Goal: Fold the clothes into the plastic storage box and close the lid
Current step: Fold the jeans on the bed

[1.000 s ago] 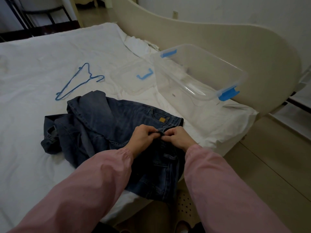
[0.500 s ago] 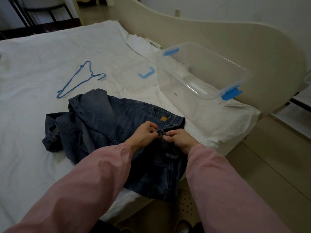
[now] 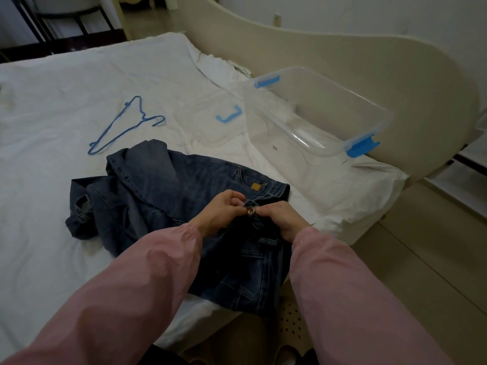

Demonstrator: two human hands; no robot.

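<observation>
1. Head view: I have both hands on a pair of jeans [image 3: 184,185] that lie crumpled at the near edge of a bed [image 3: 66,180]. The left hand [image 3: 221,209] and right hand [image 3: 282,219] meet at the waistband, fingers curled tight. Each pinches denim on one side of a metal button [image 3: 250,211].
2. I judge the step to be working that button before folding. To do it well, I would hold the buttonhole edge taut with one hand and tilt the button through with the other. Then I would smooth the legs flat.
3. The jeans are dark blue denim that looks heavy and stiff, with thick seams and a small tan patch at the waist. Part of them hangs over the mattress edge.
4. The storage box [image 3: 276,133] is clear hard plastic, rectangular, with blue clips at both ends. Nothing is visible inside. It sits beyond the jeans to the right, apart from them.
5. The lid [image 3: 210,127] is clear with a blue handle. It lies flat just left of the box.
6. The hanger [image 3: 123,127] is thin, blue and wiry. It lies on wrinkled white bedding, farther left.
</observation>
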